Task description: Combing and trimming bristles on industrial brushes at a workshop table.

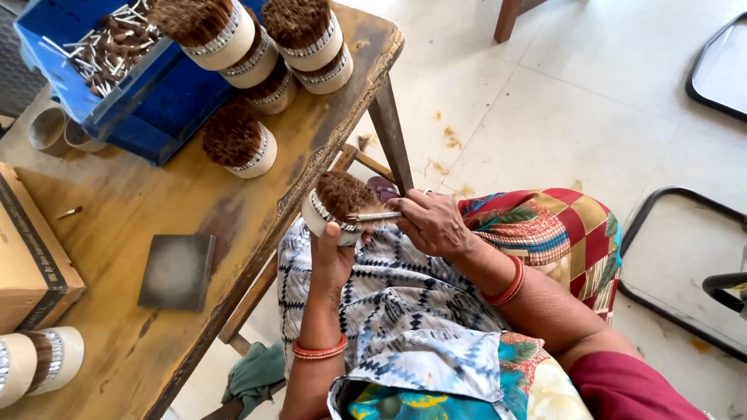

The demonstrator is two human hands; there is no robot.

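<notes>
Beside wooden table [156, 311], left hand [331, 260] grips brush head [336, 204] (right hand [432, 224] combing)

I see a worn wooden desk [194, 194] carrying a blue tray [148, 101] of metal pieces, round bristle brushes [233, 140] standing beside it, a cardboard box [31, 257] and a flat grey block [177, 271].

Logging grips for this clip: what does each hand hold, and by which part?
Left hand holds a round brush head by its white base, thumb on the rim. Right hand pinches a thin metal tool at one end.
</notes>
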